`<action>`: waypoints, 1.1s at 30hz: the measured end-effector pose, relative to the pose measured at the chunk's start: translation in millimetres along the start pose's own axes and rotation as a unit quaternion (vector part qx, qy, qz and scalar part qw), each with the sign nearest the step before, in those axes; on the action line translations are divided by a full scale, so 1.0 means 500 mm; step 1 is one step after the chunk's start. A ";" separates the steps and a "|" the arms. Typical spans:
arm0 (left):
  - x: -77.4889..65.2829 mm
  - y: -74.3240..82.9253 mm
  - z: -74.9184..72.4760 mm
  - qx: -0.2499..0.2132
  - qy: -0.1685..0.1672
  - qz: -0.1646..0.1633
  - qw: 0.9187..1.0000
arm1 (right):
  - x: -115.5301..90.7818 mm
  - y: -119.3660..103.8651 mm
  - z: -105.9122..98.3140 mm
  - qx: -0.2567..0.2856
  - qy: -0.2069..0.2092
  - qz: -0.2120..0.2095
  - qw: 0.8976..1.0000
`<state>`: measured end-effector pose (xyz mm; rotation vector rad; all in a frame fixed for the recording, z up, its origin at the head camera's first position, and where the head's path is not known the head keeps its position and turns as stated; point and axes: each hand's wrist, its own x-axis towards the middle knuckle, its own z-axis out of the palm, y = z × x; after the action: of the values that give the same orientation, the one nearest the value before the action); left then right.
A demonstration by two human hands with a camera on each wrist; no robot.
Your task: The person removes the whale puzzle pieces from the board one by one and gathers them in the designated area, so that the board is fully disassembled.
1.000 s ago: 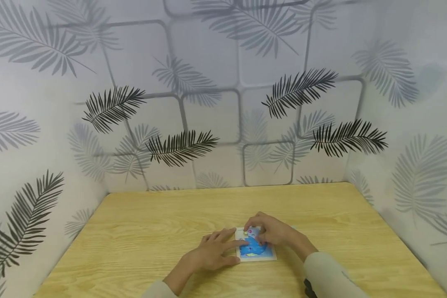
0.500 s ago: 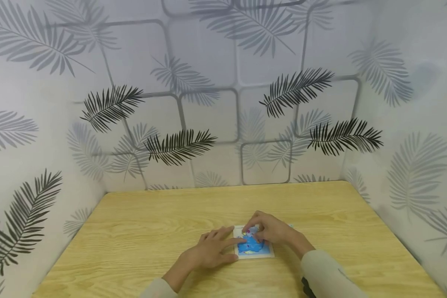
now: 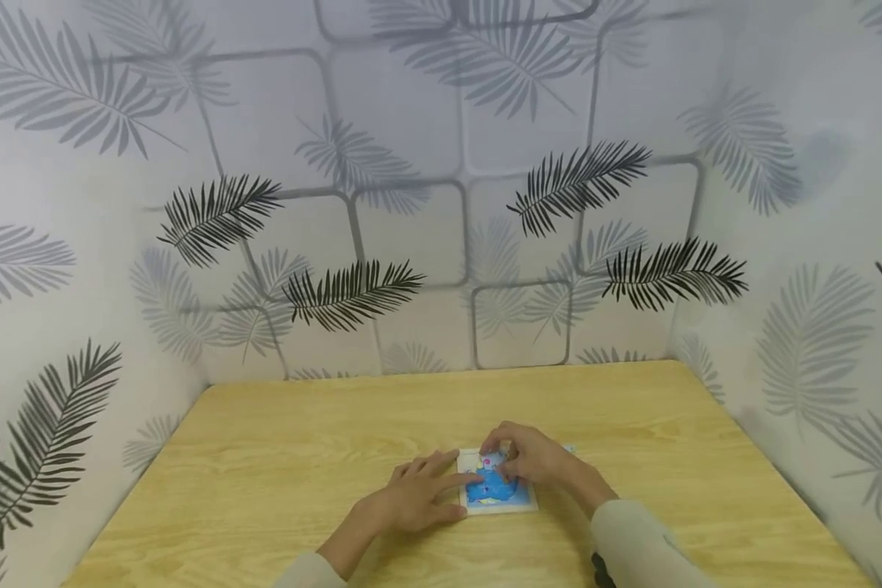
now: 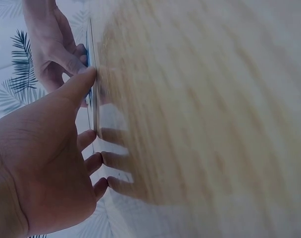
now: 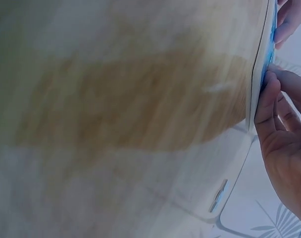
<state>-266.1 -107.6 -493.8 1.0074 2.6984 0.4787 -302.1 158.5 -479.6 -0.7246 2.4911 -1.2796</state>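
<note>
A thin square picture puzzle (image 3: 522,500) with a white border and a blue cartoon animal lies on the table. My left hand (image 3: 420,494) is spread at its left side. The index finger reaches onto the blue figure, while thumb and other fingers touch along the left edge. My right hand (image 3: 536,456) bends over the upper right part, thumb and index finger pinching a pale puzzle piece (image 3: 487,463) with a pink swirl. In the right wrist view the right fingertips meet at the face of the board (image 5: 259,64); the piece itself is mostly hidden there.
A small light-blue flat piece (image 3: 570,448) lies on the wooden table (image 3: 301,433) just behind the right hand; the right wrist view shows this piece (image 5: 219,196) apart from the board. Leaf-patterned walls (image 3: 412,245) close off the back and both sides.
The whole scene shifts slightly left as the head camera moves. Both hands stay at the puzzle; the right fingers move only slightly over the pale piece.
</note>
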 end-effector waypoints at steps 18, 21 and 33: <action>-0.020 0.016 -0.031 0.006 -0.011 -0.015 1.000 | 0.012 -0.016 0.012 -0.016 0.006 0.005 1.000; -0.020 0.013 -0.033 0.000 -0.015 -0.016 1.000 | 0.013 -0.015 0.013 -0.021 0.010 0.000 1.000; -0.007 0.003 -0.016 -0.005 -0.008 0.000 1.000 | 0.016 -0.003 0.005 -0.047 -0.006 -0.012 0.999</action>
<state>-265.2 -110.5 -485.4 1.0056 2.6781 0.4819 -307.0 151.7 -479.7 -0.7835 2.5542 -1.1690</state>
